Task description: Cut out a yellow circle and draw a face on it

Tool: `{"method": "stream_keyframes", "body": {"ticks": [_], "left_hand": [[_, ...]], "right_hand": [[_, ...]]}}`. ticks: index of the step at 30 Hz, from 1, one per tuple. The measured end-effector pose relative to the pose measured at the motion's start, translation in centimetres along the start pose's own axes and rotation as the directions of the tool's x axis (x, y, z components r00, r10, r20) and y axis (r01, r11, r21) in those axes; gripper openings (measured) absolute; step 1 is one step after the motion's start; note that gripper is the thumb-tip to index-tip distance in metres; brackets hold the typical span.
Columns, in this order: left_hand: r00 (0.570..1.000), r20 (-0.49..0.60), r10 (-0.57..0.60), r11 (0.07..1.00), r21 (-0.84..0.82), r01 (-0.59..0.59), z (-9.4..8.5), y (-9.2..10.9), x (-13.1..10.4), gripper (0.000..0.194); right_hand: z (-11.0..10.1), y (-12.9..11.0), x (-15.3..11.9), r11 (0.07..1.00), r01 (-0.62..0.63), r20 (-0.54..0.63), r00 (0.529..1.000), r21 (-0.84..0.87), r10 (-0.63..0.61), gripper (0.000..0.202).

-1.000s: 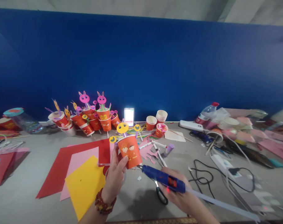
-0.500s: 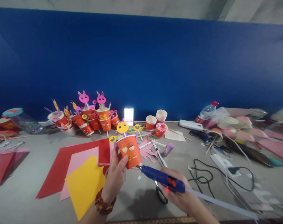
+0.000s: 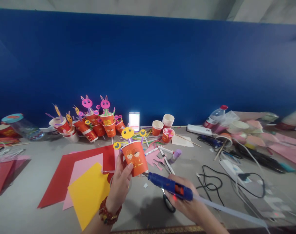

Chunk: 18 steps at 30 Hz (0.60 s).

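Observation:
My left hand (image 3: 121, 183) is closed round the left side of a red paper cup (image 3: 136, 158) printed with two cartoon faces. A yellow paper face (image 3: 127, 133) with dark eyes and two yellow discs on purple stems rise from the cup's rim. In my right hand (image 3: 183, 195) is a blue hot glue gun (image 3: 171, 186), with a long translucent glue stick (image 3: 226, 208) trailing from its back. Its nozzle is at the cup's lower right edge; whether it touches, I cannot tell. Black-handled scissors (image 3: 168, 204) lie beneath the gun, partly hidden.
Red, pink and yellow paper sheets (image 3: 88, 191) lie to the left. Several decorated cups (image 3: 108, 125) stand at the back left. Plain cups (image 3: 157, 127), markers and paper scraps sit behind my hands. On the right are a black cable (image 3: 212, 185), a power strip (image 3: 233, 172) and a bottle (image 3: 215, 117).
Almost nothing differs. The whole view has shifted very slightly; both hands keep their hold, and the nozzle stays at the cup's lower edge.

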<state>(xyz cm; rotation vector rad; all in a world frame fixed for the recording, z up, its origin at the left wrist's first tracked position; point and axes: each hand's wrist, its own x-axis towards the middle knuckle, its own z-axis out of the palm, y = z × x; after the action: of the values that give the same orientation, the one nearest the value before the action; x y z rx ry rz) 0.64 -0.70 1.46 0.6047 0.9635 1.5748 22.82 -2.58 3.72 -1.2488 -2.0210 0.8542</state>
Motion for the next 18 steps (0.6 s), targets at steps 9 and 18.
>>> {"method": "stream_keyframes", "body": {"ticks": [9,18], "left_hand": [[0.995,-0.077,-0.058,0.998,-0.022,0.056,0.2,0.1,-0.1,0.08],[0.999,-0.006,0.05,0.997,0.061,-0.05,-1.0,-0.9,0.5,0.067]], "right_hand": [[-0.3,-1.3,0.3,0.997,-0.018,0.01,1.0,0.074,0.018,0.019],[-0.2,0.2,-1.1,0.875,-0.198,0.102,0.98,0.441,0.171,0.023]]}}
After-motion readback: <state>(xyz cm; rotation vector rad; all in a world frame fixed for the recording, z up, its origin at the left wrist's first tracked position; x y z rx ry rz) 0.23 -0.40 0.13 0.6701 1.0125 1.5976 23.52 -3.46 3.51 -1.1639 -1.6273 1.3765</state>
